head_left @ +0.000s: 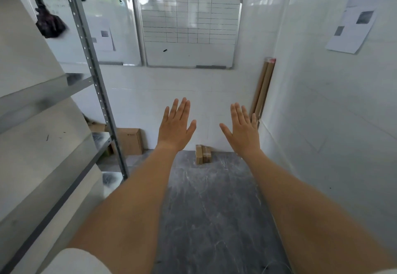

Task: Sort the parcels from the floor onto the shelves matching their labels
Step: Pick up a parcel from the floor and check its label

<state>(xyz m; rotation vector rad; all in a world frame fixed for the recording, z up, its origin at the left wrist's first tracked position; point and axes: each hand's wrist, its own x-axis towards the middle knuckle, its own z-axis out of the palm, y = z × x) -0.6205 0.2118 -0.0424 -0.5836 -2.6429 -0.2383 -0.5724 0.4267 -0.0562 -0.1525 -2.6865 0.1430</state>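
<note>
Both hands bare, fingers (182,110) straight and spread wide, holding nothing. Left hand (175,128) and right hand (243,130) raised, well apart from parcels (203,154). Parcels stand upright on floor (214,198) at wall, 6 o'clock between both hands, roughly equidistant. Shelves (43,97) at 9 o'clock.

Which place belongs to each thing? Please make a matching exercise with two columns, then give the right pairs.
Things:
1. small parcels
2. cardboard tubes
3. gridded whiteboard
4. metal shelf rack

Places:
A. hanging on the far wall
B. at the left side
C. leaning in the right corner
D. on the floor by the far wall

Pairs: 1-D, 2-C, 3-A, 4-B
</note>
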